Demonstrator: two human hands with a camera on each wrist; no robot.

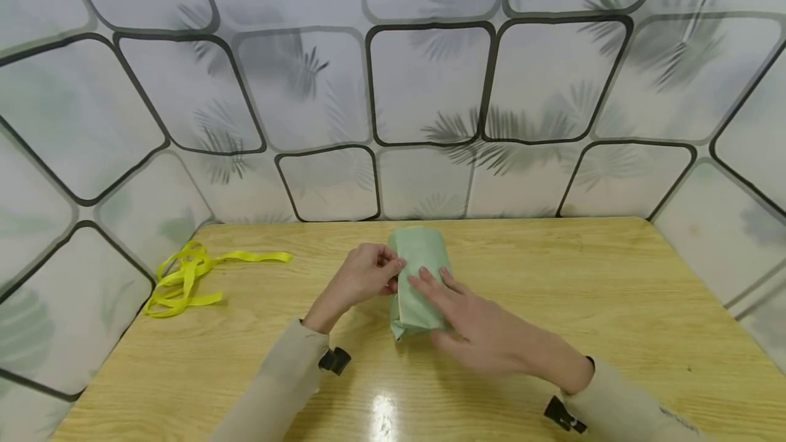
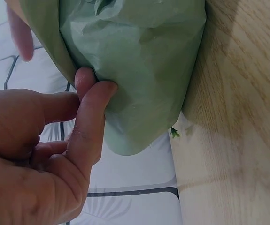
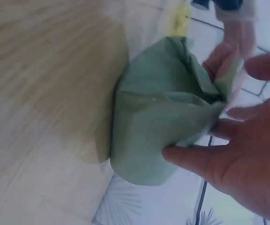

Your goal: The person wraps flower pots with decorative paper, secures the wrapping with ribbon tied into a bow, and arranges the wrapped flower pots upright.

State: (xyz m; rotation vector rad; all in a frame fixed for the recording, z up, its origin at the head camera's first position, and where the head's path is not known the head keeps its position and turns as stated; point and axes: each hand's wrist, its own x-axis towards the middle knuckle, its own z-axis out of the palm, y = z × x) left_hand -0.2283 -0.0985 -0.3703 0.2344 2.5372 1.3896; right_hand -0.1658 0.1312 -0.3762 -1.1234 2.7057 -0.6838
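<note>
A bundle wrapped in pale green paper (image 1: 424, 285) lies on the table, its long side running away from me. At its left side, my left hand (image 1: 368, 271) pinches the paper edge between thumb and fingers. My right hand (image 1: 485, 329) rests on top and on the right side of the bundle, fingers fairly straight. In the left wrist view the left fingertips (image 2: 104, 89) are at a fold in the green paper (image 2: 139, 70). Loose, creased folds of the paper (image 3: 191, 79) stick up at the near end in the right wrist view. The contents are hidden.
A loose tangle of yellow ribbon (image 1: 184, 278) lies at the table's left edge, one strand stretching right. The wooden table (image 1: 602, 292) meets a patterned curtain or wall covering (image 1: 430, 87) at the back and sides.
</note>
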